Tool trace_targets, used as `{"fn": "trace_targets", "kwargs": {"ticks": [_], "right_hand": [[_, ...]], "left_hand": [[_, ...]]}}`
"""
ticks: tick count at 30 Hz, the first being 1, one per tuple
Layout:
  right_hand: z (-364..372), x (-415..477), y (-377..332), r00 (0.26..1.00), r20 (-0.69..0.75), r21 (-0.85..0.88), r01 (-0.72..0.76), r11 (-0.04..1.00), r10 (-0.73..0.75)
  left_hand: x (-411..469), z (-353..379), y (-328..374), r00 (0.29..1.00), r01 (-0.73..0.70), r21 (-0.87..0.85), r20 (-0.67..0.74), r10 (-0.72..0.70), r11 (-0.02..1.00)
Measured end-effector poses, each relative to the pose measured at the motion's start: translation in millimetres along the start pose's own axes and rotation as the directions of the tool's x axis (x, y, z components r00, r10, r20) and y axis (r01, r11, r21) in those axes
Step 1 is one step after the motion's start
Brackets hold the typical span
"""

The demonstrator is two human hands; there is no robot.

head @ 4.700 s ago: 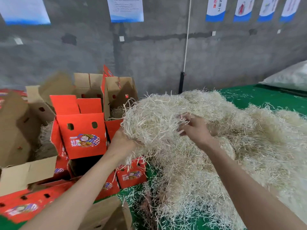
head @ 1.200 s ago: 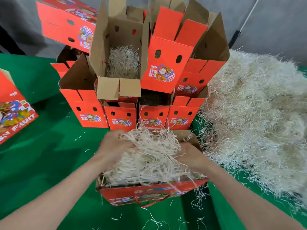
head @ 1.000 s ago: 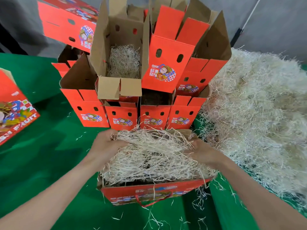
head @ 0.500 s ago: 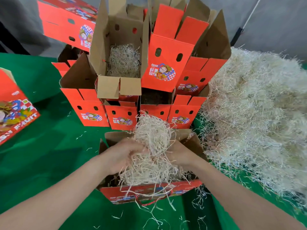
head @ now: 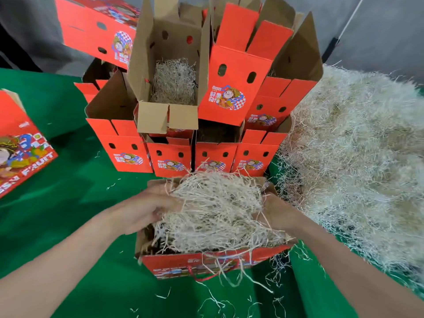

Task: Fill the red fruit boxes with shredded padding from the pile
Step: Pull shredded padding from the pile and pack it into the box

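Note:
An open red fruit box (head: 206, 263) stands on the green table right in front of me. A wad of pale shredded padding (head: 215, 210) lies in its mouth, spread across its width and heaped above the rim. My left hand (head: 146, 210) holds the wad's left side, fingers partly buried in the shreds. My right hand (head: 275, 214) holds the right side, its fingers hidden in the padding. The big pile of shredded padding (head: 358, 157) lies on the table to the right.
Behind the box stands a stack of open red fruit boxes (head: 231, 88); one brown-flapped box (head: 169, 65) has padding in it. Another red box (head: 20, 143) lies at the left edge. Loose shreds litter the green table (head: 57, 180) near the front.
The padding, bunched upright between my hands half a second ago, is now spread flat and wide across the box mouth. Both hands have moved apart to its sides.

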State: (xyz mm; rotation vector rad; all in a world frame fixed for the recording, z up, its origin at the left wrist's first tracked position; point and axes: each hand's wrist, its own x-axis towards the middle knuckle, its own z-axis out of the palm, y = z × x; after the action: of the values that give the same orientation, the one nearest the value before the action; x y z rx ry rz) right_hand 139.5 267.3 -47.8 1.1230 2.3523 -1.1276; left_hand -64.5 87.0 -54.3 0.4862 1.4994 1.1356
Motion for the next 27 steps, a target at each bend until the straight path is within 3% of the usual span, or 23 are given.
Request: {"fn": "trace_targets", "kwargs": {"ticks": [2,4,7,9,12,16,19,20,22,23,24,27], "right_hand": [[5,-2,-12,0.998,0.032,0.013,0.06,0.998,-0.06],[13,-1,-30,0.985,0.073,0.075,0.152,0.986,-0.158],[6,-6,-35,0.964,0.129,0.328,0.182,0.927,-0.234],[-13,-8,-20,0.961,0.178,0.617,0.058,0.785,-0.21],[-23,-3,2,0.981,0.111,0.741,0.025,0.671,-0.159],[-6,6,-2,0.999,0.027,0.788,-0.008,0.616,-0.02],[-2,1,-7,0.995,-0.004,0.759,0.07,0.648,-0.103],[-4,-2,-4,0.983,0.063,0.726,0.074,0.683,-0.174],[-3,-11,0,0.89,0.275,0.581,0.148,0.8,-0.365],[-1,-15,1,0.87,0.305,0.507,0.195,0.84,-0.387],[1,-13,8,0.893,0.278,0.45,0.205,0.869,-0.355],[-6,-9,18,0.986,0.022,0.411,0.141,0.901,-0.165]], "left_hand": [[0,14,1,0.983,0.084,0.069,0.157,-0.094,0.994],[7,41,0,0.972,0.096,0.238,0.187,-0.143,0.966],[25,58,-6,0.999,-0.031,0.265,0.051,0.018,0.964],[24,43,-5,0.995,-0.07,0.226,-0.053,0.084,0.972],[19,23,-6,0.993,-0.016,0.169,-0.11,0.035,0.985],[16,37,0,0.981,0.103,0.285,0.126,-0.144,0.953],[16,53,-1,0.99,0.14,0.352,-0.032,-0.138,0.925],[18,53,-5,0.996,0.083,0.378,-0.063,-0.063,0.922],[19,52,-10,0.993,0.045,0.368,-0.115,-0.003,0.929],[16,51,-9,0.992,0.034,0.372,-0.124,0.013,0.928],[14,49,-7,0.994,0.023,0.395,-0.104,0.019,0.919],[7,42,-3,0.997,0.001,0.59,-0.066,0.047,0.807]]}}
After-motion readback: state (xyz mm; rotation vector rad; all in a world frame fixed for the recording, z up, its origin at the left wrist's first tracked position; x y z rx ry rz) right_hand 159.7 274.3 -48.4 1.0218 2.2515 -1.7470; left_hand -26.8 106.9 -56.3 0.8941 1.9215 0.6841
